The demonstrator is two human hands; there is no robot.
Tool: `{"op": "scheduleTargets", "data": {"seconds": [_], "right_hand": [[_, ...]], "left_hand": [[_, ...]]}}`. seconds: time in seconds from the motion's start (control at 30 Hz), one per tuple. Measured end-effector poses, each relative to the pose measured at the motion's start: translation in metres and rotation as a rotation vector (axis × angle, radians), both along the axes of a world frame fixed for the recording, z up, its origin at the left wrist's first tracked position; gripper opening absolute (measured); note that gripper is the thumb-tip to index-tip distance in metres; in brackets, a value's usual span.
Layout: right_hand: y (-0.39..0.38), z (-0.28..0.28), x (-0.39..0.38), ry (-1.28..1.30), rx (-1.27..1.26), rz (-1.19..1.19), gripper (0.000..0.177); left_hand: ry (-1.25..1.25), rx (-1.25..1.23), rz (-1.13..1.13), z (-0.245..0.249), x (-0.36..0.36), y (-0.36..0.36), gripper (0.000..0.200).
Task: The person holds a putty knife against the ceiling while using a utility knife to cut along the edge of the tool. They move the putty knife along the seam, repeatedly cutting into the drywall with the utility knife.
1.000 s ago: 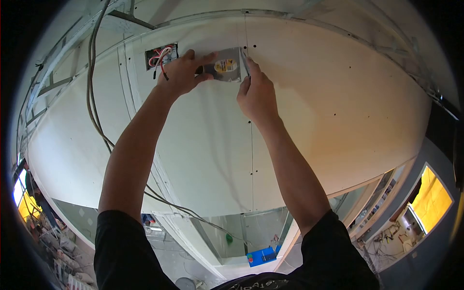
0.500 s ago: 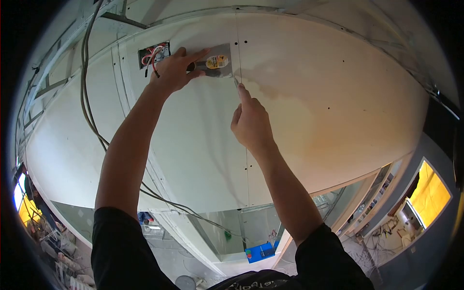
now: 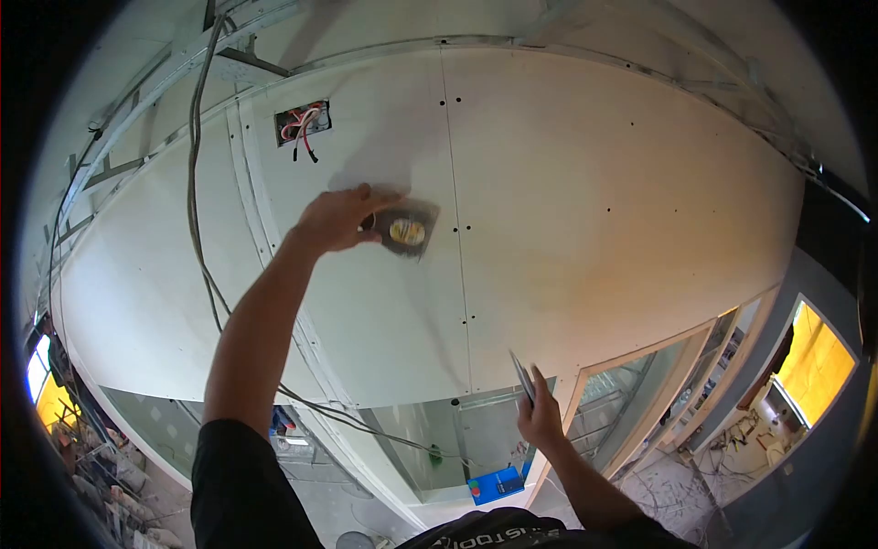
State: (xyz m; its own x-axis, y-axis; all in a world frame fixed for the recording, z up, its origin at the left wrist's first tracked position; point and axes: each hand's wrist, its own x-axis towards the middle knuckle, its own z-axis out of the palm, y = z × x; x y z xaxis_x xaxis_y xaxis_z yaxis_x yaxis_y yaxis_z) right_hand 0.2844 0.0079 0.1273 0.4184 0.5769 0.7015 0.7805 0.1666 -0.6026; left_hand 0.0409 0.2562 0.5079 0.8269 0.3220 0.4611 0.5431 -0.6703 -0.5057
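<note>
My left hand (image 3: 337, 220) grips a wide putty knife (image 3: 408, 231), its grey blade bearing a yellow label and slightly blurred. The blade is close over the white plasterboard (image 3: 540, 146), left of the vertical seam (image 3: 449, 156) between two boards. Lower right, my right hand (image 3: 541, 417) is closed around a slim utility knife (image 3: 520, 373) pointing up and to the left, apart from the left hand. Screw heads dot the board on both sides of the seam.
An electrical box (image 3: 303, 123) with loose red and white wires opens in the board, upper left. Dark cables (image 3: 196, 183) hang down the left side. Below are a blue box (image 3: 496, 485), timber framing (image 3: 672, 382) and a doorway to the right.
My left hand has moved the putty knife down the board, away from beside the electrical box. The right hand with the utility knife has dropped from the seam to the lower right.
</note>
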Motion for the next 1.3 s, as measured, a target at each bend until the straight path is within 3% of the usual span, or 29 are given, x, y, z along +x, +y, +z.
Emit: {"op": "scheduleTargets", "data": {"seconds": [0.1,0.17,0.37,0.5,0.57,0.63,0.77,1.13,1.3], "right_hand": [[-0.016,-0.088,0.015,0.102,-0.160,-0.132,0.053],[-0.026,-0.100,0.007,0.111,-0.183,-0.126,0.052],[-0.041,-0.129,0.002,0.190,-0.231,-0.001,0.051],[-0.050,-0.136,0.002,0.176,-0.222,-0.021,0.050],[-0.053,-0.132,0.003,0.186,-0.227,-0.036,0.050],[-0.056,-0.129,0.005,0.277,-0.280,-0.041,0.050],[-0.050,-0.136,0.011,0.203,-0.208,-0.047,0.051],[-0.050,-0.118,0.010,0.292,-0.222,-0.065,0.050],[-0.037,-0.132,0.013,0.216,-0.239,-0.074,0.052]], "left_hand": [[-0.021,-0.010,-0.078,-0.020,0.002,0.010,0.074],[-0.139,-0.115,-0.062,-0.031,0.015,-0.003,0.077],[-0.034,-0.063,-0.078,-0.069,0.031,-0.014,0.068],[-0.236,0.009,-0.185,-0.062,0.010,0.008,0.066],[-0.257,0.079,-0.012,-0.045,0.002,0.004,0.068],[-0.270,0.080,0.049,-0.028,-0.002,0.005,0.070],[-0.252,0.094,0.075,-0.012,0.009,0.007,0.070],[-0.310,0.141,0.028,-0.018,0.022,0.021,0.070],[-0.302,0.227,-0.012,-0.020,0.024,0.024,0.070]]}}
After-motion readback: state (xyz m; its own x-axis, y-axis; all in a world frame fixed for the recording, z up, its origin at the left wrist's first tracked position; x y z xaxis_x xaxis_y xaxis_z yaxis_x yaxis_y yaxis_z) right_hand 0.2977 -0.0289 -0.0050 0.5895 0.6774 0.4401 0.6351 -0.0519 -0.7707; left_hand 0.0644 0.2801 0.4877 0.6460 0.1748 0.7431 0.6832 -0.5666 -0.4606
